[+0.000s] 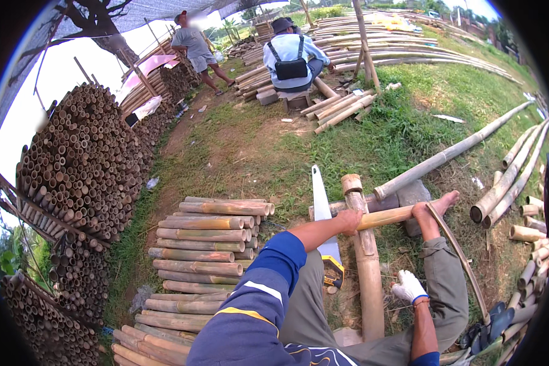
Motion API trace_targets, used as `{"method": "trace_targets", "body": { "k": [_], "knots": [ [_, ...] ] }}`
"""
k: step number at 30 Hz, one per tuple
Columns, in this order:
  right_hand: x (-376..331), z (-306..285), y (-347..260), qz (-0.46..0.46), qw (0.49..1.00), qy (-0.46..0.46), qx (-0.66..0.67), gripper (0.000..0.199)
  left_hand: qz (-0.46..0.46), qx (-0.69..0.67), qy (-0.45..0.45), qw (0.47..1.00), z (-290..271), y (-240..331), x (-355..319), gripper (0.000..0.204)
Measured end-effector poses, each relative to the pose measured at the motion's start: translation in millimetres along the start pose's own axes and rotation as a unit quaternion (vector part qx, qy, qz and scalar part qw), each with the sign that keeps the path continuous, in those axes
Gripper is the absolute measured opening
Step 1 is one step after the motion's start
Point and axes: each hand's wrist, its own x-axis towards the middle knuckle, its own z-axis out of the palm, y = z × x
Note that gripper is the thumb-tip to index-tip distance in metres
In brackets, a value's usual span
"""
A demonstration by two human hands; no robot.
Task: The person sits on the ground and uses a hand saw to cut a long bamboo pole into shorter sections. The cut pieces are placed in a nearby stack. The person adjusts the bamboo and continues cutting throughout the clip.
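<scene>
My bare left hand (349,221) is closed on the near end of a short bamboo pole (387,216). The pole lies across a thick upright-lying bamboo post (369,287), near the notched stub at its top. My bare right foot (446,201) is by the pole's other end. Left of the post, a handsaw (324,213) stands blade up, its yellow and black handle low beside my left leg; neither hand touches it. My right hand (409,287), in a white glove, hangs low between the post and my right shin, fingers loosely apart with nothing visible in them.
Cut bamboo lengths (204,253) are stacked at my left. A curved bamboo strip (460,262) passes by my right leg. Long poles (454,149) lie to the right. A tall bamboo pile (82,161) stands far left. Two people (296,55) are farther off, one seated.
</scene>
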Motion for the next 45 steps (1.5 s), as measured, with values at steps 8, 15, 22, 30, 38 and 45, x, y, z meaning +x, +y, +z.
{"method": "trace_targets", "body": {
  "k": [8,15,22,30,38,45],
  "knots": [
    [-22,9,14,0.050,0.999,-0.014,0.010,0.054,-0.014,0.100,0.003,0.995,-14,-3,-12,0.094],
    [-19,28,34,0.061,0.997,-0.055,-0.010,0.051,-0.033,-0.024,0.019,0.999,-25,-19,-17,0.083],
    [1,31,17,0.006,1.000,0.015,0.010,0.045,-0.019,-0.065,0.091,0.994,-29,-3,-35,0.063],
    [12,-22,-9,0.000,0.938,0.346,0.036,0.038,-0.022,-0.056,0.127,0.990,-38,-6,-46,0.052],
    [-7,-70,20,0.268,0.892,0.341,-0.127,0.061,-0.009,-0.065,0.128,0.990,-38,-9,-56,0.053],
    [-3,-49,41,0.259,0.885,0.319,-0.216,0.054,-0.006,-0.069,0.123,0.990,-42,-4,-53,0.053]
  ]
}}
